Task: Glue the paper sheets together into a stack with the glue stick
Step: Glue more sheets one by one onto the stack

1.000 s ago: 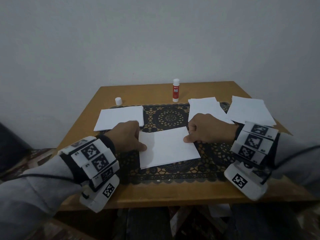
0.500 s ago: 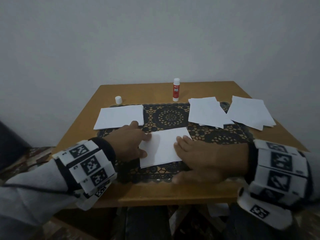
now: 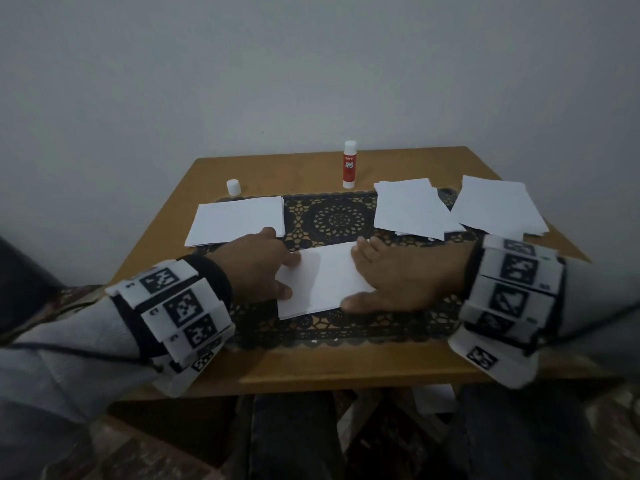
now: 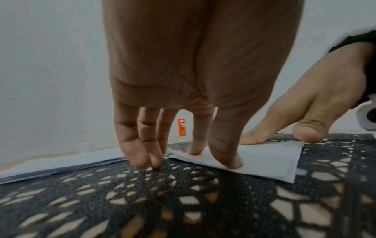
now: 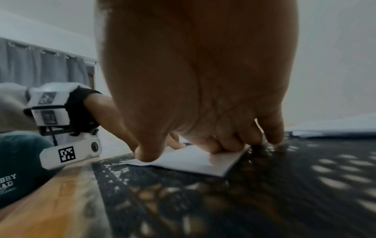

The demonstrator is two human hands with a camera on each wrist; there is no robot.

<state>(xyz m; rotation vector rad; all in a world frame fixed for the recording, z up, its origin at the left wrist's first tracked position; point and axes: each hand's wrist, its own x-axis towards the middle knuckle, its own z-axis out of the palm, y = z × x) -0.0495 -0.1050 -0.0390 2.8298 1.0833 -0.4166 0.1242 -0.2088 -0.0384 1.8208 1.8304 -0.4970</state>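
Observation:
A white paper stack (image 3: 323, 280) lies on the black lace mat (image 3: 332, 220) at the table's near middle. My left hand (image 3: 263, 268) rests on its left edge, thumb and index fingertip pressing the paper (image 4: 264, 159), the other fingers on the mat. My right hand (image 3: 398, 275) lies flat on the stack's right half, fingers straight and pressing down (image 5: 193, 161). The red glue stick (image 3: 349, 164) stands upright and uncapped at the far edge, also seen between my left fingers (image 4: 182, 128). Its white cap (image 3: 233, 187) sits far left.
Three more piles of white sheets lie on the table: one far left (image 3: 239, 220), one far right of centre (image 3: 412, 209), one at the far right corner (image 3: 498, 206). The wooden table (image 3: 329, 368) ends just before my knees. A grey wall stands behind.
My right hand went from a curled fist at the stack's far right corner to lying flat on its right half. My left hand stayed on the left edge.

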